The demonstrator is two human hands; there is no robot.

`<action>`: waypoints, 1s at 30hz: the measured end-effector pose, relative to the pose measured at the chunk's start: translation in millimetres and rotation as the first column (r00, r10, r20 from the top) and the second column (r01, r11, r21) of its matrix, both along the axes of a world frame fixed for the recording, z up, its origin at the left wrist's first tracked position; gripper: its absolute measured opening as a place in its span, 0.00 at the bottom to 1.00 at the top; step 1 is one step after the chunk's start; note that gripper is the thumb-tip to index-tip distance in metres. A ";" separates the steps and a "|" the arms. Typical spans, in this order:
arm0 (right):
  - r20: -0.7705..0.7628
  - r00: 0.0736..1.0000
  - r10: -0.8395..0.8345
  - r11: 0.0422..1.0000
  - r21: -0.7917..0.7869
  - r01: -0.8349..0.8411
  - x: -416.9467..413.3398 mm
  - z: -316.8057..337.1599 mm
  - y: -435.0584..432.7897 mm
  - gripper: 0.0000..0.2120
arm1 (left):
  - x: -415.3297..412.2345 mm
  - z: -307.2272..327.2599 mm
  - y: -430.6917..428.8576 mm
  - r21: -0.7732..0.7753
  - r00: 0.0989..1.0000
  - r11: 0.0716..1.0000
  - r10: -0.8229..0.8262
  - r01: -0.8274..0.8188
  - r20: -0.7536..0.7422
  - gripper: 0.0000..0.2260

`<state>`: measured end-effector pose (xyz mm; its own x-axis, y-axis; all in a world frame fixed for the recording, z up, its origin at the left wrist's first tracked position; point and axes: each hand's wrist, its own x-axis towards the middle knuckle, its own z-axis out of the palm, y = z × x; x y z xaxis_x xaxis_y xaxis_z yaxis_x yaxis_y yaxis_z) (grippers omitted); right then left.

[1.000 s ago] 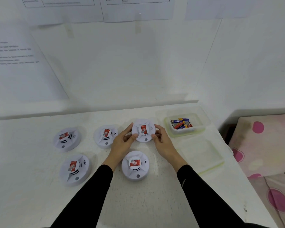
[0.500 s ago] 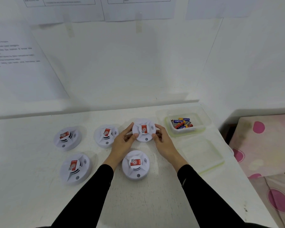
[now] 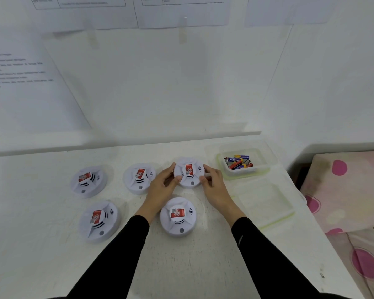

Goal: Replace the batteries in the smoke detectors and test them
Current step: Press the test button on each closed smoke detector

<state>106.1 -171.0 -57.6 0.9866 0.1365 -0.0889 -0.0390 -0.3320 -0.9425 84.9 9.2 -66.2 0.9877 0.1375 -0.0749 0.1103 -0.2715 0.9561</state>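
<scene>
Several round white smoke detectors with red labels lie on the white table (image 3: 181,266). Both hands grip the back right detector (image 3: 189,172): my left hand (image 3: 161,187) holds its left edge, my right hand (image 3: 214,186) its right edge. It rests on or just above the table. Another detector (image 3: 178,216) sits between my forearms, one (image 3: 139,178) lies left of my left hand, and two more (image 3: 89,181) (image 3: 98,221) lie further left. A clear container (image 3: 261,160) holding several batteries (image 3: 238,162) stands right of the held detector.
A clear lid (image 3: 266,203) lies flat on the table in front of the battery container. The wall behind carries taped paper sheets (image 3: 181,11). Beyond the table's right edge is a bed with pink-dotted fabric (image 3: 343,190).
Both hands stay on the same back right detector; hardly anything has moved beyond a slight shift of the camera.
</scene>
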 end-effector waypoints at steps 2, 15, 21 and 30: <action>-0.004 1.000 0.002 1.000 -0.009 -0.002 -0.1 1.6 0.6 0.21 | 0.4 -1.0 0.5 0.011 1.000 1.000 0.001 -0.001 -0.006 0.25; -0.029 0.999 -0.045 0.995 -0.087 0.043 -1.7 1.5 6.2 0.22 | 0.1 7.1 0.1 0.016 0.997 0.999 -0.040 0.041 -0.059 0.26; -0.018 0.999 -0.040 0.990 -0.137 0.038 -25.5 14.9 7.6 0.23 | -33.7 18.1 2.7 0.004 0.999 1.000 0.009 -0.009 -0.031 0.21; -0.082 0.991 0.105 0.915 -0.383 -0.129 -109.4 8.5 2.1 0.33 | -118.0 -12.7 9.5 0.318 0.990 0.939 0.114 -0.133 0.080 0.22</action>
